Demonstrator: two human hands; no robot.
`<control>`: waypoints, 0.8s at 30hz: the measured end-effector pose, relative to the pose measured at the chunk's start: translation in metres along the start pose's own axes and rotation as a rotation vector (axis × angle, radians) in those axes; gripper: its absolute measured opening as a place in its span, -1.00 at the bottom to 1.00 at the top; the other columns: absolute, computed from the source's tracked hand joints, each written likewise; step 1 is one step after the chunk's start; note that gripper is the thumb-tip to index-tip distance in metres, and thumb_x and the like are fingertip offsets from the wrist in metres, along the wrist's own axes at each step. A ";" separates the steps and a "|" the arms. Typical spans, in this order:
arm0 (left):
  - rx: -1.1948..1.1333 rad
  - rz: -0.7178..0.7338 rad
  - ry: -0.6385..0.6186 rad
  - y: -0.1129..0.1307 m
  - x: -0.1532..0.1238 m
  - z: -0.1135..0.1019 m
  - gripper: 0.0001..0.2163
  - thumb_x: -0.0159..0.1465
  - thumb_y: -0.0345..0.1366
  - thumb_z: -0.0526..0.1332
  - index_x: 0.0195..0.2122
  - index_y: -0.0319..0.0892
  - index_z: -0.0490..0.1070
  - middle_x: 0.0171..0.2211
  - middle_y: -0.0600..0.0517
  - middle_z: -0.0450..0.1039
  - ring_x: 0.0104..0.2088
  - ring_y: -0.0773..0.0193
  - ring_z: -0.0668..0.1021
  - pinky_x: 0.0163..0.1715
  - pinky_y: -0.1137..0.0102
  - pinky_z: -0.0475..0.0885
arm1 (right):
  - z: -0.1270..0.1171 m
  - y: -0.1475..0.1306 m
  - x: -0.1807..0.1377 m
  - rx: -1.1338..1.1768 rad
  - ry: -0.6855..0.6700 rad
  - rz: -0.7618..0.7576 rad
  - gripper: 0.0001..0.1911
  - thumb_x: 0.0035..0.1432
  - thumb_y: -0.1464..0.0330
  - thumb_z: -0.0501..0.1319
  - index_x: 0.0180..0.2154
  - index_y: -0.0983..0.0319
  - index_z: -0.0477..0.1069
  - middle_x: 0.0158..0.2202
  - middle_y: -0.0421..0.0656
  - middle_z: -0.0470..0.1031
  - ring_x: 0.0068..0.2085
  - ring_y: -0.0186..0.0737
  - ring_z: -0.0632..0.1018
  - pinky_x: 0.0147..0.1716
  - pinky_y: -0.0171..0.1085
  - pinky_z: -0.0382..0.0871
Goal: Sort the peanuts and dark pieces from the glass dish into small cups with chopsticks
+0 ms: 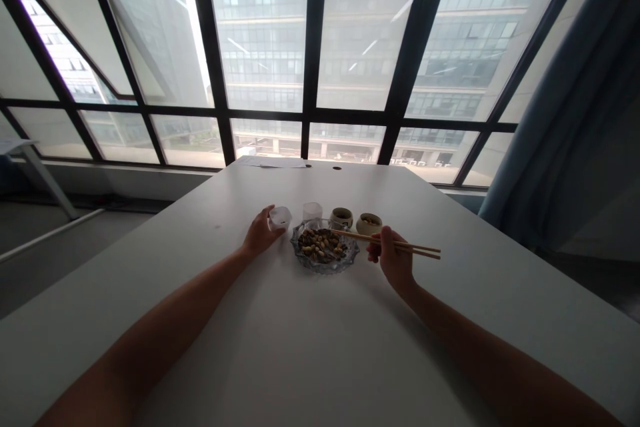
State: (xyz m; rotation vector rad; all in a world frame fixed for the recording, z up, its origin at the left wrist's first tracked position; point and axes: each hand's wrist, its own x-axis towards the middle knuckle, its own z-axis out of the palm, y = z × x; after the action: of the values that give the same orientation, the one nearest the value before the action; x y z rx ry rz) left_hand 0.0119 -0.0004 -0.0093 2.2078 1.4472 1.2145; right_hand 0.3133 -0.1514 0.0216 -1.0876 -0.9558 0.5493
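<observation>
A glass dish (300, 255) holding nuts and seeds sits mid-table. My right hand (391, 257) is just right of it, closed around a pair of wooden chopsticks (415, 248) whose tips reach over the dish. My left hand (261, 233) is left of the dish, fingers wrapped round a small white cup (281, 217). Behind the dish stand a clear small cup (312, 211) and two small ceramic bowls, one dark-rimmed (342, 217) and one (369, 223) holding pale nuts.
The white table (310, 340) runs back to a large dark-framed window (310, 53). A sheet of paper (273, 162) lies at the table's far edge. A blue curtain (565, 113) hangs at the right; another desk's leg (45, 180) shows at the left.
</observation>
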 end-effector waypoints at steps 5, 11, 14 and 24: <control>0.005 0.190 0.015 0.003 -0.005 0.005 -0.43 0.14 -0.35 0.36 0.17 -0.17 0.24 0.11 -0.16 0.40 0.12 0.06 0.46 0.11 0.18 0.45 | 0.029 -0.020 -0.002 -0.120 -0.186 -0.168 -0.46 0.18 -0.17 0.14 -0.43 0.17 0.42 -0.64 -0.19 0.46 -0.69 -0.28 0.43 -0.74 -0.28 0.29; -0.042 0.223 0.034 0.000 -0.003 0.011 -0.42 0.09 -0.34 0.40 0.13 -0.14 0.26 0.05 -0.12 0.44 0.05 0.05 0.51 0.03 0.14 0.51 | 0.081 -0.024 0.022 -0.253 -0.395 -0.362 -0.48 0.26 -0.09 0.11 -0.51 0.17 0.35 -0.63 -0.22 0.45 -0.66 -0.33 0.45 -0.67 -0.34 0.32; -0.059 0.219 0.038 0.000 -0.003 0.011 -0.40 0.07 -0.34 0.41 0.14 -0.12 0.26 0.05 -0.11 0.45 0.03 0.05 0.53 -0.01 0.15 0.53 | 0.102 -0.021 0.032 -0.369 -0.514 -0.392 -0.51 0.25 -0.07 0.14 -0.51 0.17 0.38 -0.64 -0.23 0.45 -0.62 -0.32 0.46 -0.63 -0.36 0.31; -0.032 0.179 0.028 0.009 -0.005 0.006 -0.41 0.07 -0.30 0.42 0.12 -0.12 0.26 0.05 -0.12 0.47 0.06 0.01 0.53 0.03 0.11 0.50 | 0.096 -0.021 0.038 -0.431 -0.656 -0.378 -0.64 0.25 0.05 0.20 -0.42 0.18 0.46 -0.63 -0.25 0.44 -0.61 -0.31 0.45 -0.60 -0.35 0.28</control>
State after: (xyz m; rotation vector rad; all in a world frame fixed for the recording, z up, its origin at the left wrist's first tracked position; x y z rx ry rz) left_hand 0.0210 -0.0076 -0.0106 2.3494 1.2532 1.3183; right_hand 0.2483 -0.0838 0.0692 -1.0776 -1.8759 0.3951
